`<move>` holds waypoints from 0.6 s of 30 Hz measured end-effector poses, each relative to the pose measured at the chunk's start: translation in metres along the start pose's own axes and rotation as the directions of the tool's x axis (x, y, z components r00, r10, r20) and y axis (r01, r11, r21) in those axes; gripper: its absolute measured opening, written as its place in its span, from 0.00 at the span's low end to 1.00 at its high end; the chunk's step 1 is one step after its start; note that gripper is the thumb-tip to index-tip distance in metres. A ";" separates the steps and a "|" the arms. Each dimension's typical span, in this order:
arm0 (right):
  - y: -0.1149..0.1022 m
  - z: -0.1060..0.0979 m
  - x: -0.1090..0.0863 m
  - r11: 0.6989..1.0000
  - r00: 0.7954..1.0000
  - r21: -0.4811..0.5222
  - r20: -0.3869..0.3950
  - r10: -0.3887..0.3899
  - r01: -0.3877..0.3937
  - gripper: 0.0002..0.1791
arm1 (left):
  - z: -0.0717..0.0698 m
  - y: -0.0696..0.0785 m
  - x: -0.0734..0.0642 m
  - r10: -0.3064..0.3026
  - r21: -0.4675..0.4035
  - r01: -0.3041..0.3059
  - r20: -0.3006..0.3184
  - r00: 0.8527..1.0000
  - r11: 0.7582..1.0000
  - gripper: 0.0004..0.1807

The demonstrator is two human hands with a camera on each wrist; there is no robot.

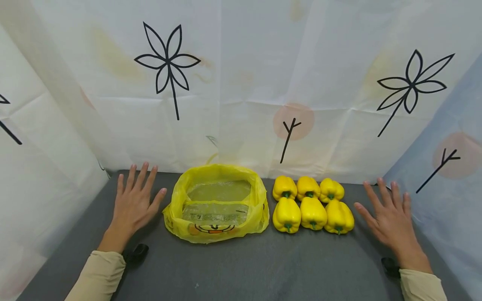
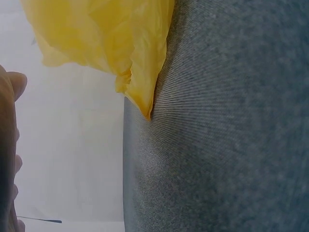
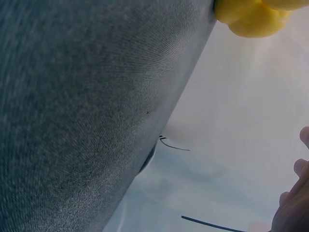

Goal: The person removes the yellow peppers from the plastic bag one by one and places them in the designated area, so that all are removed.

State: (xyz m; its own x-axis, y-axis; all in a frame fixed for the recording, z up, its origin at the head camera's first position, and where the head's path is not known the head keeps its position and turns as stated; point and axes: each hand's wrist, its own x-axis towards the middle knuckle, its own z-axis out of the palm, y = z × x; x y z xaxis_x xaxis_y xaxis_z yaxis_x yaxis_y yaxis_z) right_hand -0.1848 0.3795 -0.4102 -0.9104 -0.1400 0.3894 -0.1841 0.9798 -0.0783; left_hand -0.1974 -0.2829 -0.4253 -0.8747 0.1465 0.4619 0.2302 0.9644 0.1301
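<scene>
A yellow plastic bag (image 1: pixel 214 234) stands on the grey table with its mouth spread wide, and its inside shows from above. To its right, several yellow bell peppers (image 1: pixel 313 213) sit in two rows, stems toward the near side. My left hand (image 1: pixel 133 205), fingers straight and spread, is just left of the bag and holds nothing. Beyond the peppers on the right, my right hand (image 1: pixel 393 223) is likewise spread and holds nothing. The left wrist view shows a corner of the bag (image 2: pixel 140 72); in the right wrist view a pepper (image 3: pixel 253 21) appears at the top.
The grey table (image 1: pixel 241 271) runs back to a pale cloth wall (image 1: pixel 241 83) printed with plant drawings. More cloth closes in the left and right sides. A black strap device sits at each wrist (image 1: pixel 137 253).
</scene>
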 end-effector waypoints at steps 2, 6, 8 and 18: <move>-0.001 0.000 0.001 1.000 1.000 -0.002 0.003 0.002 -0.002 0.43 | 0.000 0.000 0.000 0.001 -0.002 -0.001 0.000 1.000 1.000 0.41; -0.002 0.001 0.001 1.000 1.000 0.000 0.010 0.004 -0.004 0.43 | 0.000 -0.001 0.000 0.001 -0.002 -0.001 0.000 1.000 1.000 0.41; -0.002 0.001 0.001 1.000 1.000 0.002 0.009 0.002 -0.002 0.43 | 0.000 -0.001 0.000 0.000 -0.001 0.000 0.000 1.000 1.000 0.41; -0.004 0.001 0.000 1.000 1.000 0.023 0.011 -0.006 0.005 0.43 | -0.001 -0.002 0.000 0.002 0.001 -0.002 -0.001 1.000 1.000 0.41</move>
